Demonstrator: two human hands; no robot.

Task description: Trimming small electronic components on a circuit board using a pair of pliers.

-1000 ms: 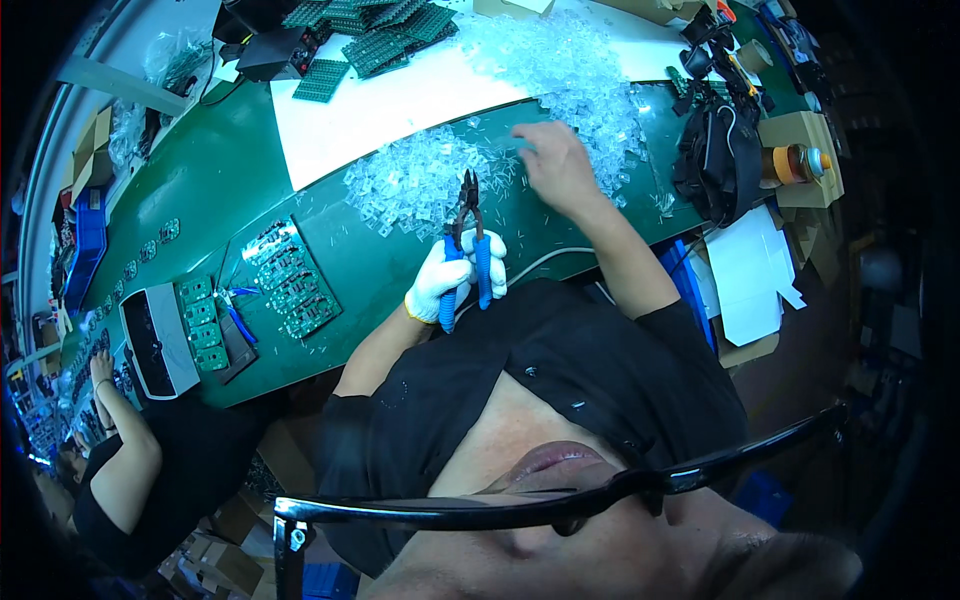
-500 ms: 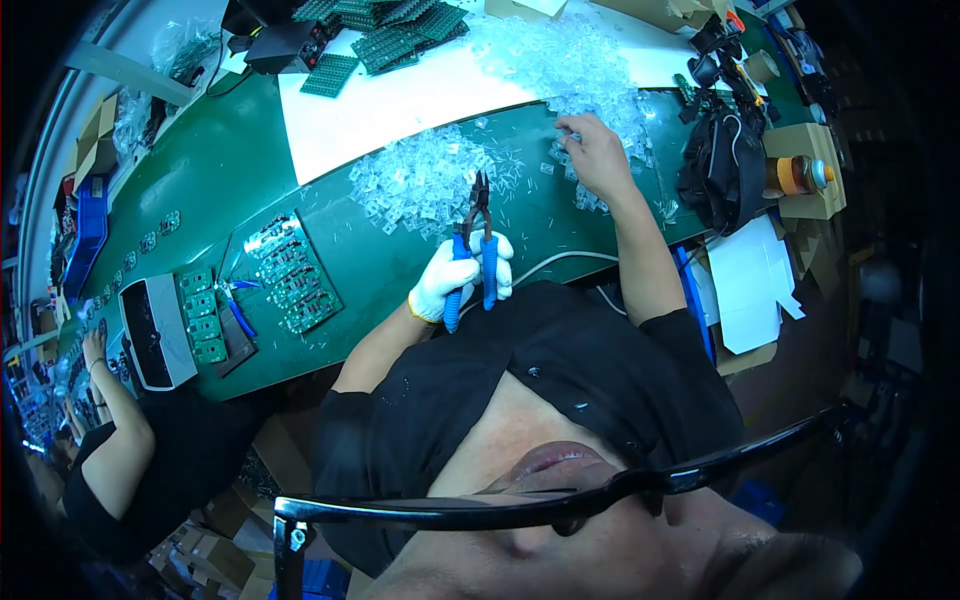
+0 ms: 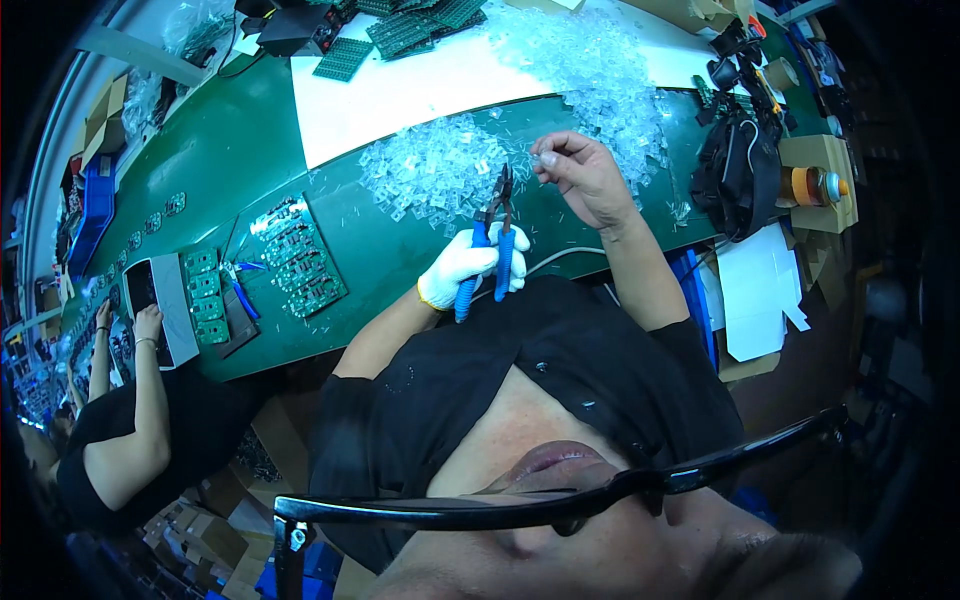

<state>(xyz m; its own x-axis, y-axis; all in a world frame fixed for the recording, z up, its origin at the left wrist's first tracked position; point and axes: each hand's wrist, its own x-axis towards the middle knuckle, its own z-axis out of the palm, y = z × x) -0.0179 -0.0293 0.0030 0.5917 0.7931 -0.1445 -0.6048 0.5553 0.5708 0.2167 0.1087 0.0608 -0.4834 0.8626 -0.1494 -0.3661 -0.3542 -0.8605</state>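
My left hand (image 3: 458, 268), in a white glove, is closed round the blue handles of cutting pliers (image 3: 505, 262). Their dark jaws point away from me over the green table. My bare right hand (image 3: 592, 182) is just right of the jaws, with thumb and forefinger pinched on a small clear plastic piece (image 3: 541, 158), partly covered by the fingertips. Beyond the pliers lies a heap of clear square plastic pieces (image 3: 425, 172). A larger pile of similar clear pieces (image 3: 615, 95) spreads behind my right hand. Thin clear slivers lie scattered between them.
On the left are a circuit board panel (image 3: 295, 258), smaller green boards (image 3: 205, 300), blue-handled pliers (image 3: 241, 295) and a grey box (image 3: 163, 310). A co-worker's hand (image 3: 147, 322) rests there. A black bag (image 3: 738, 175) and a bottle (image 3: 812, 186) stand at right.
My right hand has come back from the larger pile toward the pliers, with a small clear piece pinched in it. The pliers have shifted slightly right. The co-worker's hand has moved to the grey box.
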